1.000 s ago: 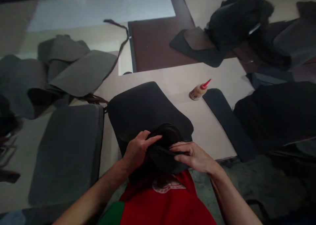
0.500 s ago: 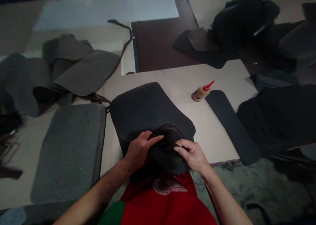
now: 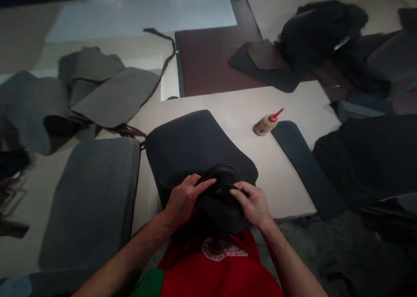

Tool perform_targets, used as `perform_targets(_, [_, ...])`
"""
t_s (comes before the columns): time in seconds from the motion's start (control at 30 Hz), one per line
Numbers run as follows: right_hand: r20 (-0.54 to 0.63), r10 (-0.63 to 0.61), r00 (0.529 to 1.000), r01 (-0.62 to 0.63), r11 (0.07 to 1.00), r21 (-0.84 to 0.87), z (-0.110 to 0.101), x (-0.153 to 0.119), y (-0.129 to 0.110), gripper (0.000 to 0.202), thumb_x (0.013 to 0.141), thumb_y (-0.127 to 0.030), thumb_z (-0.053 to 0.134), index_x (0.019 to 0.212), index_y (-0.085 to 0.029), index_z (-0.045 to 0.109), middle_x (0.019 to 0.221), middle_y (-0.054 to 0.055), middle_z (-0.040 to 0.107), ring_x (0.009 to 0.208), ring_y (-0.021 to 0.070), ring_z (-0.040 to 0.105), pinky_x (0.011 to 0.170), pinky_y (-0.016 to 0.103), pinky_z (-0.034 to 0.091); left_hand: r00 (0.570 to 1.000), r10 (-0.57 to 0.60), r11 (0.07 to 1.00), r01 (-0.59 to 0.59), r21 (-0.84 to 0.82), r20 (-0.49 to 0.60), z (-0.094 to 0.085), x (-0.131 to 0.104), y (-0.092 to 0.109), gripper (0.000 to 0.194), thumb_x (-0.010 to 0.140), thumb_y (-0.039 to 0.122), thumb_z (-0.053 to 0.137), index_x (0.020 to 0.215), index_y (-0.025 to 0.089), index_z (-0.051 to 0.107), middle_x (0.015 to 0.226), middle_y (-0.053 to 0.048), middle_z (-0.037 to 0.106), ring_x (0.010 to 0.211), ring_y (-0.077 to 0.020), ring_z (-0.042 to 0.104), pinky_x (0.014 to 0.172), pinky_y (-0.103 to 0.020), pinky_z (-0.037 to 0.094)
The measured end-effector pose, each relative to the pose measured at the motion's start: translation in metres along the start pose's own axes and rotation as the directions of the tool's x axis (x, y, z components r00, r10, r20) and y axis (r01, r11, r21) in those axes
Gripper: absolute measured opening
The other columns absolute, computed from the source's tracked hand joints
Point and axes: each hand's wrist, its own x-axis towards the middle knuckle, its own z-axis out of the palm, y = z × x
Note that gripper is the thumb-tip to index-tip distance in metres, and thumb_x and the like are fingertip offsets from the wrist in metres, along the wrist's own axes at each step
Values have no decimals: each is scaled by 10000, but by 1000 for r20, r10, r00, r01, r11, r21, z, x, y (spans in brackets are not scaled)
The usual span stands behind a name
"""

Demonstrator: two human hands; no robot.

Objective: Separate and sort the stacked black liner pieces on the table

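Note:
A stack of black leather-like sheets (image 3: 195, 140) lies on the table in front of me, its near end curled up and bent back toward my red apron. My left hand (image 3: 184, 199) is closed on the bent stack at its left side, one finger stretched along the curled edges. At the right of the curl, my right hand (image 3: 252, 201) pinches the edge of one black sheet between thumb and fingers. A dark gap shows between the sheets there. The fingertips under the sheets are hidden.
To the left stands a pile of grey sheets (image 3: 94, 197), with loose grey pieces (image 3: 114, 93) behind it. A glue bottle with a red nozzle (image 3: 265, 124) stands right of the stack, beside a long dark strip (image 3: 306, 166). More black pieces (image 3: 368, 158) lie far right.
My right hand has shifted slightly at the sheet edge, its fingers drawing a little upward and left. My left hand stays in the same place.

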Motion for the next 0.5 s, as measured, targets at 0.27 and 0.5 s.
perform_targets(0.27, [5,-128,992,128,990,-58,-1,2,-4,202,896,-330,608,756,-199,671,754,22,685,690,159,598,643,257,443,1000,4,1000,-4,-1,3,1,-1,0,690,838,78,506,1474,342,461,1188,-79,563,1069,-255,580,890,-409,556])
perform_targets(0.5, [-118,23,993,-24,1000,-6,4,4,0,300,812,-403,670,634,-199,540,561,-51,462,527,105,391,519,245,317,999,37,999,-36,11,-13,3,-2,-4,737,842,80,512,1506,378,399,1221,-74,554,1096,-256,576,909,-402,553])
